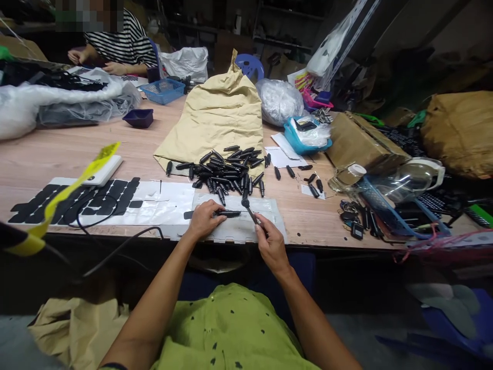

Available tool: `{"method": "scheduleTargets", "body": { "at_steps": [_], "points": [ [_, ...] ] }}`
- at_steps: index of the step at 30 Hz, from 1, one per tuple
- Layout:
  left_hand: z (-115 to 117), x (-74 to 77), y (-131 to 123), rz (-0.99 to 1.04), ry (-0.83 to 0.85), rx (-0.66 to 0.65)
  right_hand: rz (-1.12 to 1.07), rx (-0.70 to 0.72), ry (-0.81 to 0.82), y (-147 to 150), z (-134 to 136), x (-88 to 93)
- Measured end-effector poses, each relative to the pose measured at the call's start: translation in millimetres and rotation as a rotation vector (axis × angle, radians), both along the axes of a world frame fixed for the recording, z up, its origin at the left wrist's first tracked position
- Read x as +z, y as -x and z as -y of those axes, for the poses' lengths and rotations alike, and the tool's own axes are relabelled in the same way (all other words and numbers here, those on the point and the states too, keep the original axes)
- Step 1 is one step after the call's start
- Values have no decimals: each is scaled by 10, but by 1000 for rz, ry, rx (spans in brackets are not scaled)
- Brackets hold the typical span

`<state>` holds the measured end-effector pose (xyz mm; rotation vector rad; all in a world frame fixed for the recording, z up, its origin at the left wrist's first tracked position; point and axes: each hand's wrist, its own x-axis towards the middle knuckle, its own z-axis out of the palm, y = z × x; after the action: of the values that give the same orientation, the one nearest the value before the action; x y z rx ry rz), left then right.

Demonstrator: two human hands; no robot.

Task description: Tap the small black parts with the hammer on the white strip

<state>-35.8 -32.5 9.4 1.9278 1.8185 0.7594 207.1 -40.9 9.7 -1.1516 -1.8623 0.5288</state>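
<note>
My left hand (pixel 205 220) rests at the near edge of the table, fingers closed on a slim black pen-shaped part (pixel 233 213) that lies sideways on a whitish sheet (pixel 265 206). In my right hand (pixel 272 241) is a small hammer-like tool (pixel 252 215), its thin handle pinched between thumb and fingers. The tool's dark head is up and to the left, close to the part's tip; whether they touch I cannot tell. Just beyond both hands lies a loose heap of similar black parts (pixel 231 169), partly on a beige cloth bag (pixel 227 113).
At left are flat black pieces in rows (pixel 77 203), a white box (pixel 102 172) and a yellow strap (pixel 73 187). A turquoise basin (pixel 304 146), a cardboard box (pixel 358 141) and a clear jug (pixel 412 177) stand right. Another person in a striped top (pixel 119 43) sits across the table.
</note>
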Motion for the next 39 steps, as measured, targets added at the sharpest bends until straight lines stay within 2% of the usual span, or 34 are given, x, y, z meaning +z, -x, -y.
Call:
{"method": "scheduleTargets", "body": {
  "at_steps": [4,9,14,19,25,28,31,36,39],
  "points": [
    [-1,58,-46,-25,34,14,-35,67,65,41,103,-7],
    [-17,124,-94,-48,59,19,24,83,7,40,170,-14],
    [-24,126,-109,-53,48,37,152,116,13,54,172,27],
    [-20,126,-129,-64,56,33,105,122,-40,133,172,76],
    [-11,140,-134,-75,71,36,157,148,-21,222,141,27],
    [-7,129,-133,-68,76,34,180,82,-64,164,67,28],
    [-11,106,-123,-55,80,29,295,-62,-136,31,-33,14],
    [-32,115,-62,-8,46,-1,565,-244,-276,-159,-159,-137],
    [96,131,-82,95,-39,-66,629,-288,-322,-162,-170,-222]
  ]
}}
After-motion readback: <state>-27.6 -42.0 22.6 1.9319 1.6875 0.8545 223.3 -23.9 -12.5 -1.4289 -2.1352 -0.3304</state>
